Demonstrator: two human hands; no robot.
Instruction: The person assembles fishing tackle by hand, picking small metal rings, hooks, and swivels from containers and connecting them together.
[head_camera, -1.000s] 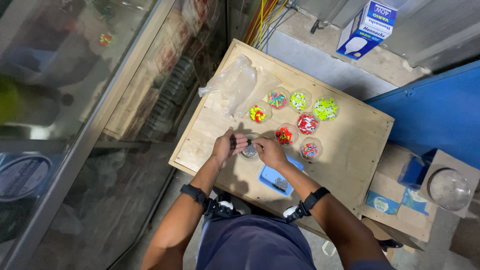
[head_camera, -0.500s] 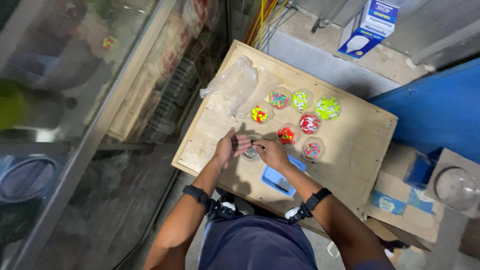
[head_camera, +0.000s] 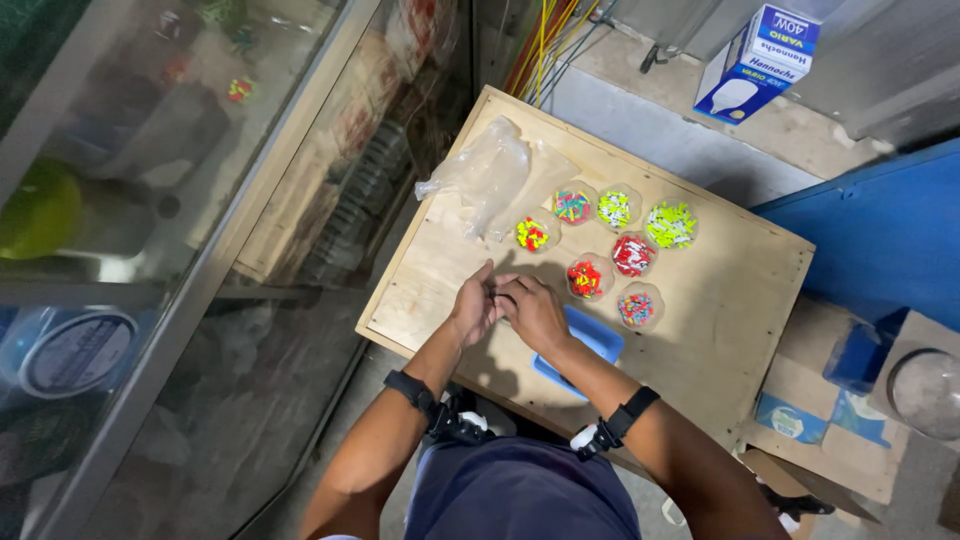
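Left hand (head_camera: 472, 308) and right hand (head_camera: 535, 312) meet fingertip to fingertip near the wooden board's (head_camera: 720, 310) near edge, fingers curled; any grasped item is not discernible. Blue tray (head_camera: 592, 340) lies under the right wrist. Bead cups (head_camera: 612, 255) sit just beyond.

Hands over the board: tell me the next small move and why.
Probably part the hands a little and lift whatever the fingertips pinch. The left hand and right hand meet fingertip to fingertip on the wooden board, hiding anything between them. The dishes of coloured bits and the blue tray lie just to their right.
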